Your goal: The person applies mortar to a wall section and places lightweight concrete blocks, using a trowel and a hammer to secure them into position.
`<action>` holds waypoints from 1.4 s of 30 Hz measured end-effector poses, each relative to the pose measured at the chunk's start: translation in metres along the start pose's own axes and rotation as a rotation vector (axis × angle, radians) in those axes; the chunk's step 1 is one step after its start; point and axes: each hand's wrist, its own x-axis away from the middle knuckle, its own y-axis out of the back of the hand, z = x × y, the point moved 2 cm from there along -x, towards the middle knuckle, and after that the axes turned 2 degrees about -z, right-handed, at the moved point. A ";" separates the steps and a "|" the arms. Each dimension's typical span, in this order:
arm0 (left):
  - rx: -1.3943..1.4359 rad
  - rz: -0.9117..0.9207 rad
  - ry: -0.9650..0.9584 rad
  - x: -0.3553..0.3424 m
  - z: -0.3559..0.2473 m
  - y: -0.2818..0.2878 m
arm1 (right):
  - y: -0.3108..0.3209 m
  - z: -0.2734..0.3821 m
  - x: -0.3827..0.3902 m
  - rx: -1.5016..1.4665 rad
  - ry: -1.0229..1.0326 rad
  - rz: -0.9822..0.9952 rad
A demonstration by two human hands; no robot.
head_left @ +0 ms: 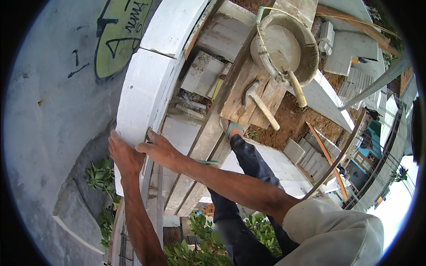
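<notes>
A long white block [141, 91] lies along the top of the wall, end to end with another white block [174, 26] farther off. My left hand [126, 154] grips its near part, fingers along the left side. Close beside it my right hand [160, 150] grips the same block, fingers at its right edge. Both hands look closed on the block, though their undersides are hidden. To the right, a claw hammer [265, 111] with a wooden handle lies on the planks, apart from both hands. Beyond it stands a bucket [313, 57] of wet grey mix, a wooden tool handle [296, 90] sticking out.
My sandalled feet stand on narrow wooden planks [202, 137] raised above the ground. A grey wall [57, 115] with painted marks rises at the left. Stacked pale blocks [310, 153], a leaning reddish board [328, 159] and green leaves [195, 248] show lower down.
</notes>
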 end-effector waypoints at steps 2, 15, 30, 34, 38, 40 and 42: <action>0.009 -0.008 -0.003 -0.002 0.001 -0.003 | 0.003 -0.003 -0.004 0.005 0.031 0.019; -0.004 0.097 0.111 0.007 0.016 0.003 | 0.150 -0.004 0.087 0.236 0.310 -0.144; 0.641 -0.458 -0.066 0.147 0.143 -0.038 | 0.400 -0.199 0.083 1.378 0.550 -0.777; 1.208 -0.589 -0.189 0.242 0.183 -0.089 | 0.448 -0.248 0.067 1.405 0.697 -0.883; 1.462 -0.535 -0.064 0.325 0.213 -0.160 | 0.477 -0.277 0.057 1.285 0.744 -0.891; 1.524 -0.552 -0.010 0.354 0.226 -0.203 | 0.451 -0.274 0.065 1.124 0.729 -0.820; 1.486 -0.500 0.453 0.368 0.236 -0.253 | 0.425 -0.269 0.073 0.949 0.725 -0.737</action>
